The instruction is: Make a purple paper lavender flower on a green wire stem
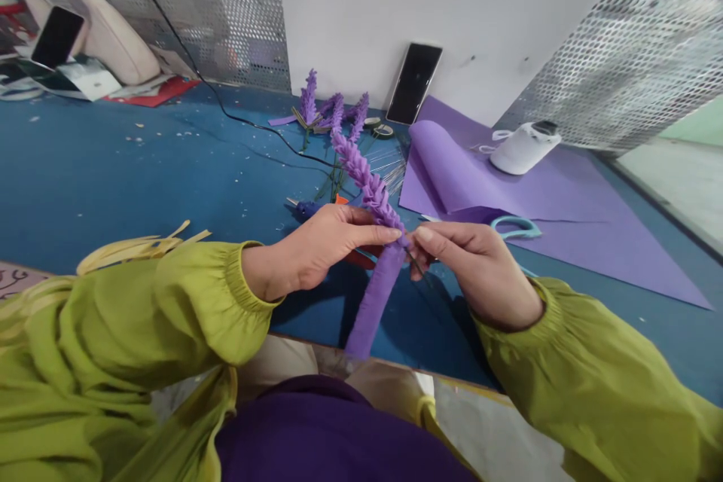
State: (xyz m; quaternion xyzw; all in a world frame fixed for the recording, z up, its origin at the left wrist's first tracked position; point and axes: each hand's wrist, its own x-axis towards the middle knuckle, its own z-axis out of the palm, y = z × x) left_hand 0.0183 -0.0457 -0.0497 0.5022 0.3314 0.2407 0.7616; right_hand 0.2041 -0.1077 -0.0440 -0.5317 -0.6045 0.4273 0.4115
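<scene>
My left hand (316, 248) is closed, thumb and fingers pinching the lower end of a purple paper lavender flower (367, 184). From that end a plain purple paper strip (376, 301) hangs down past the table's front edge. My right hand (468, 260) is closed too, its thumb and fingers pinching the thin dark stem at the flower's base. Partly hidden behind my left hand lies a blue glue gun (305, 207) with its tip pointing left. Light blue scissors (523, 227) show by a handle loop beyond my right hand.
More lavender flowers (309, 99) lie at the back, beside thin wires (387, 166). A phone (414, 83) leans on the white panel. Purple paper (570, 192) covers the right side, with a white container (525, 148) on it. A black cable (248, 120) crosses the blue table; yellow strips (135, 245) lie left.
</scene>
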